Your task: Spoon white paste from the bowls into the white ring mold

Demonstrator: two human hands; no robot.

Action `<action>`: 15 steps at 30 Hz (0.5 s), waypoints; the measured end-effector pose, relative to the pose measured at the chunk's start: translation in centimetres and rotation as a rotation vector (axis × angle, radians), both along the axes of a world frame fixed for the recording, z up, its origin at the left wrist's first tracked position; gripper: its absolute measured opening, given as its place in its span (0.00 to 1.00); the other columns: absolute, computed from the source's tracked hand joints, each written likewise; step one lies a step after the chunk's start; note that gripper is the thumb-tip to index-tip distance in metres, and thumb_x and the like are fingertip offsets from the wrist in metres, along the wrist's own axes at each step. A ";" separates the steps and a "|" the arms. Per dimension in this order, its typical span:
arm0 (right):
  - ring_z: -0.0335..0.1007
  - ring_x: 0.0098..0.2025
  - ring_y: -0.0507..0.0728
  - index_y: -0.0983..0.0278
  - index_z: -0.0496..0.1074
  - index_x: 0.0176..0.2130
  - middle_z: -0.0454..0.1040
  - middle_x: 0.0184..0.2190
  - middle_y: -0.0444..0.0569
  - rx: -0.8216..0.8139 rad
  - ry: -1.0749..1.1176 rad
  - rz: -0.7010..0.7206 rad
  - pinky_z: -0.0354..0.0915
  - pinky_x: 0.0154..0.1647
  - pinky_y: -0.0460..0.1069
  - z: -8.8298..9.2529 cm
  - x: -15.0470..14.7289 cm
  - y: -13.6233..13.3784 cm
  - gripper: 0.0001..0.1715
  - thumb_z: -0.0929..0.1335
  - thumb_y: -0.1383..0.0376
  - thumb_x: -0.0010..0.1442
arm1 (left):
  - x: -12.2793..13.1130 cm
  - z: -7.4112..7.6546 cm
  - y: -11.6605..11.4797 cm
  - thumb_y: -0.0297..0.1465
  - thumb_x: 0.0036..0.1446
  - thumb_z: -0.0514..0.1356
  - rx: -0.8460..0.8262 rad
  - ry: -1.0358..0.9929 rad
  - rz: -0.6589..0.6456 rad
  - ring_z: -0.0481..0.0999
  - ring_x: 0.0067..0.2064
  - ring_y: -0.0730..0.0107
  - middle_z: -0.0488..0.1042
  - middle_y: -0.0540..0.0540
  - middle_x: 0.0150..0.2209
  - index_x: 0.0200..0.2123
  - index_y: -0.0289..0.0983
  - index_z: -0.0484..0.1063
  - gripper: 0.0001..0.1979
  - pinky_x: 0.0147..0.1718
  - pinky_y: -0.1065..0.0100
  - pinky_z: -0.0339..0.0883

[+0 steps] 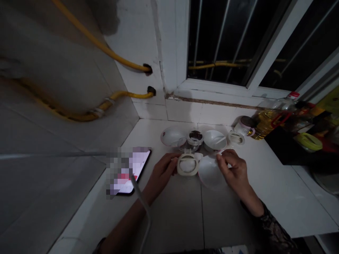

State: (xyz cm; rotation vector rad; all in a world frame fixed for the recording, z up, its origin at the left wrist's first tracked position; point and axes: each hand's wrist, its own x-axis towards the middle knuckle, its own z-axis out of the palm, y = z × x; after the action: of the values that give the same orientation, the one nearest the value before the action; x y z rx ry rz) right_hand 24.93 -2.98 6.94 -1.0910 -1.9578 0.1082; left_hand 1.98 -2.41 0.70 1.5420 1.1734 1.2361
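The left hand (161, 173) grasps the edge of a cream plastic ring (187, 173), fingers curled, apparently to steady it on the white counter (172, 218). The right hand (234, 169) pinches the rim of a white bowl (209, 176), holding it tilted just beside the ring. Behind the ring are two more bowls, making three: a shallow bowl (173, 136) and a deep bowl (215, 140). Between them sits one dark-filled jar (195, 137). Farther right lies a second ring (236, 138); left of the ring lies one phone (137, 176).
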 end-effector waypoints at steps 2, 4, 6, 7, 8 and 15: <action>0.55 0.20 0.47 0.63 0.60 0.20 0.61 0.16 0.38 0.232 -0.209 0.063 0.61 0.42 0.49 -0.4 -1.0 -0.2 0.20 0.63 0.69 0.64 | 0.0 -0.2 0.1 0.41 0.62 0.52 -0.004 -0.020 -0.004 0.68 0.25 0.75 0.73 0.45 0.35 0.43 0.35 0.72 0.17 0.24 0.72 0.64; 0.56 0.20 0.47 0.63 0.62 0.21 0.64 0.17 0.37 0.416 -0.388 0.086 0.61 0.45 0.50 -0.7 -1.6 -0.3 0.18 0.65 0.69 0.63 | 0.0 -0.4 0.1 0.40 0.62 0.52 -0.008 -0.031 -0.010 0.68 0.26 0.75 0.73 0.44 0.38 0.44 0.34 0.71 0.17 0.25 0.72 0.64; 0.57 0.20 0.47 0.63 0.62 0.21 0.65 0.17 0.37 0.522 -0.465 0.079 0.60 0.46 0.50 -0.8 -1.8 -0.3 0.18 0.65 0.69 0.62 | 0.0 -0.4 0.1 0.40 0.63 0.51 -0.011 -0.032 -0.021 0.68 0.27 0.75 0.73 0.44 0.39 0.45 0.35 0.71 0.17 0.25 0.72 0.64; 0.57 0.20 0.47 0.63 0.62 0.22 0.66 0.17 0.37 0.539 -0.472 0.075 0.60 0.46 0.51 -0.8 -1.7 -0.4 0.17 0.66 0.69 0.62 | 0.0 -0.4 0.0 0.40 0.63 0.51 -0.011 -0.033 -0.024 0.68 0.27 0.75 0.73 0.44 0.39 0.45 0.35 0.71 0.17 0.25 0.72 0.64; 0.57 0.21 0.48 0.62 0.63 0.22 0.66 0.18 0.38 0.538 -0.462 0.076 0.60 0.46 0.51 -0.8 -1.6 -0.4 0.17 0.66 0.70 0.62 | 0.0 -0.3 0.0 0.40 0.63 0.51 -0.013 -0.032 -0.025 0.68 0.27 0.75 0.73 0.44 0.39 0.45 0.35 0.71 0.17 0.25 0.73 0.64; 0.53 0.20 0.47 0.63 0.56 0.19 0.56 0.15 0.37 0.014 0.049 0.064 0.61 0.37 0.48 -1.3 -1.7 -0.3 0.23 0.63 0.68 0.63 | 0.0 -0.3 0.0 0.40 0.63 0.51 -0.002 -0.011 -0.003 0.69 0.27 0.74 0.73 0.43 0.38 0.45 0.35 0.72 0.18 0.25 0.72 0.66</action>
State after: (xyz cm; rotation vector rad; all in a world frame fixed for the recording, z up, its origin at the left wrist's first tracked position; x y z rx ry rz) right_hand 23.18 -3.23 5.67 -1.0076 -1.9474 0.1547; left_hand 2.00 -2.45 0.41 1.5331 1.1641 1.2397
